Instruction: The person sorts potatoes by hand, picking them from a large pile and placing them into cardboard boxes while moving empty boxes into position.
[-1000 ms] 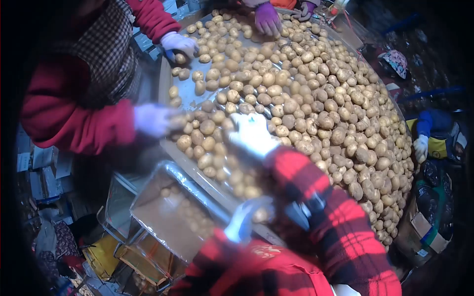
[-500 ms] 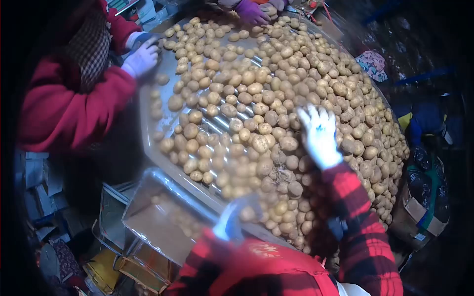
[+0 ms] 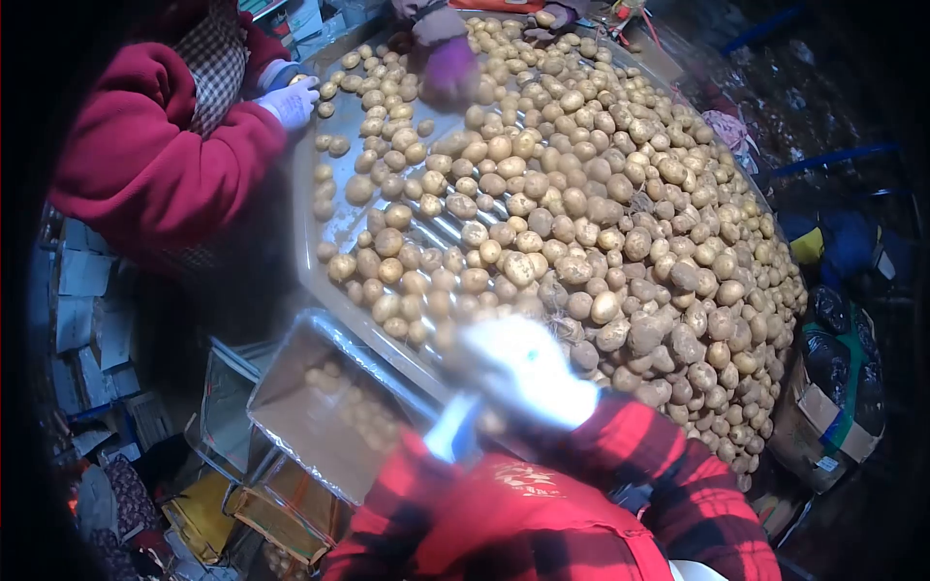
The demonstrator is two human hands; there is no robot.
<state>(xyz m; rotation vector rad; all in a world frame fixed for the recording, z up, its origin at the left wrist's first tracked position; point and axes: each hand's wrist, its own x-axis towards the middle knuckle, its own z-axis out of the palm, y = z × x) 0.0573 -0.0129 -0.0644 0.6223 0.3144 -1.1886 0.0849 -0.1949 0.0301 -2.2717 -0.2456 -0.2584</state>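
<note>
A large heap of potatoes point(image 3: 678, 261) covers most of a metal table point(image 3: 334, 232) with slats near its middle. My right hand point(image 3: 528, 368), in a white glove, is blurred over the potatoes at the table's near edge; its fingers are smeared by motion. Close beside it, lower and to the left, my left hand point(image 3: 455, 426) wears a blue and white glove. Its fingers are blurred and partly hidden, and a potato shows near them. Below the table's left edge a lined box point(image 3: 300, 412) holds several potatoes.
At the upper left, a co-worker in a red sleeve point(image 3: 184, 155) has gloved hands point(image 3: 291, 97) together at the table edge. Another co-worker's purple glove point(image 3: 450, 68) reaches over the far side. Yellow bags point(image 3: 203, 508) lie lower left; a carton with black bags point(image 3: 819, 416) stands right.
My right hand has come back from the heap toward my left hand, which stays near the table's near edge. The far co-worker's purple glove has moved left and nearer.
</note>
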